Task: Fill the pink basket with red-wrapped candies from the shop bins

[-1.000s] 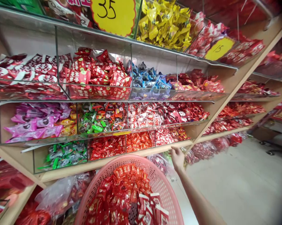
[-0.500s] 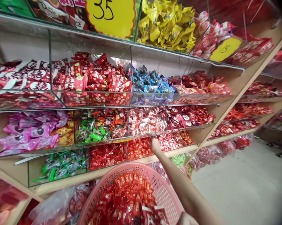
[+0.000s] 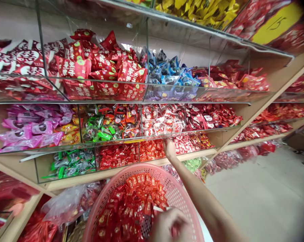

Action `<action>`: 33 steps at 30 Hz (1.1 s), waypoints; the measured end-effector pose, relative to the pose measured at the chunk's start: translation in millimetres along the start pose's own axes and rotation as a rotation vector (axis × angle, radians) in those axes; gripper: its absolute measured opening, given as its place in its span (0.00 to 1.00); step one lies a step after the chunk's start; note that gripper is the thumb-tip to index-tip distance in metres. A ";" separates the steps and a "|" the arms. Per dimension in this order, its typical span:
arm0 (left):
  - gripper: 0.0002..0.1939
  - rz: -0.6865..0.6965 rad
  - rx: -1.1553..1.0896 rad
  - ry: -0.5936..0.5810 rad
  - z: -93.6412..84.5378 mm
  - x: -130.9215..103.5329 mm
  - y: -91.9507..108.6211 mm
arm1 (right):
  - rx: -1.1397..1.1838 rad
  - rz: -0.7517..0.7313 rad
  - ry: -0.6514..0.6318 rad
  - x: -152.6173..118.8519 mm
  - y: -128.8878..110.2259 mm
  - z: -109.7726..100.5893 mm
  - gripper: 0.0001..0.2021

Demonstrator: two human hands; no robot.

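Observation:
A pink perforated plastic basket (image 3: pixel 105 188) stands low in front of the shelves, with red wrapped candies (image 3: pixel 131 198) inside. Over its near right part is my left hand (image 3: pixel 173 223), blurred by motion, its fingers curled around what looks like a red candy packet. A patch of the basket's holed bottom shows beside that hand. My right arm stretches past the basket's right side to the lowest shelf. There my right hand (image 3: pixel 169 148) is among the small red candies (image 3: pixel 152 150), just under the shelf edge above; its fingers are hidden.
Glass-fronted bins above hold larger red packets (image 3: pixel 105 67), blue candies (image 3: pixel 173 70) and purple packets (image 3: pixel 32 129). Green-wrapped candies (image 3: pixel 74 163) lie at the lower left. Bagged goods (image 3: pixel 71 203) sit beneath the shelves. Pale floor (image 3: pixel 252 195) extends at right.
My left hand has come up and left from the bottom edge to over the candies in the basket. The view has tilted down and closer; my right hand stays at the lowest shelf.

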State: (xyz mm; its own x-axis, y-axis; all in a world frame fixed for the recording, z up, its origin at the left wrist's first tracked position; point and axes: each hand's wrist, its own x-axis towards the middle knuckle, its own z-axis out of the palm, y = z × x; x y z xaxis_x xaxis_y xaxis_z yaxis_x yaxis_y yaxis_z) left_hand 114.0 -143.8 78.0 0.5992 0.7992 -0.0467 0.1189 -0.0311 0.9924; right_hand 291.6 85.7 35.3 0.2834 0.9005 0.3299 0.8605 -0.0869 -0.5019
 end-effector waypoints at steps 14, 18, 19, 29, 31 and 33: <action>0.19 -0.127 1.204 0.541 -163.6 39.2 -93.9 | 0.370 -0.213 -0.581 -182.8 -2.7 -17.4 0.11; 0.20 -0.126 1.310 0.522 -159.7 35.0 -97.4 | 0.226 -0.341 -0.676 -183.7 -5.5 9.3 0.10; 0.20 -0.112 1.324 0.524 -160.4 34.2 -98.7 | 0.201 -0.345 -0.689 -183.2 -6.5 16.2 0.10; 0.21 -0.073 1.358 0.539 -161.7 32.9 -102.1 | 0.097 -0.232 -0.665 -193.3 -21.5 47.6 0.09; 0.21 -0.078 1.358 0.540 -161.6 32.8 -101.4 | 0.031 -0.213 -0.639 -196.6 -24.2 46.5 0.10; 0.21 -0.084 1.359 0.539 -162.0 32.7 -101.9 | -0.054 -0.209 -0.623 -199.7 -26.9 45.5 0.10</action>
State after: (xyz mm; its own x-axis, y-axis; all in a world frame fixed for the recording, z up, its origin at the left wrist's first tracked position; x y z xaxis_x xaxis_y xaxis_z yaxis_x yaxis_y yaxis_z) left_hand -6.8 -17.3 -6.3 0.2272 0.9405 0.2528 0.9598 -0.2602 0.1054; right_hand 192.6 -72.4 -53.5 -0.1764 0.9774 -0.1163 0.8954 0.1102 -0.4314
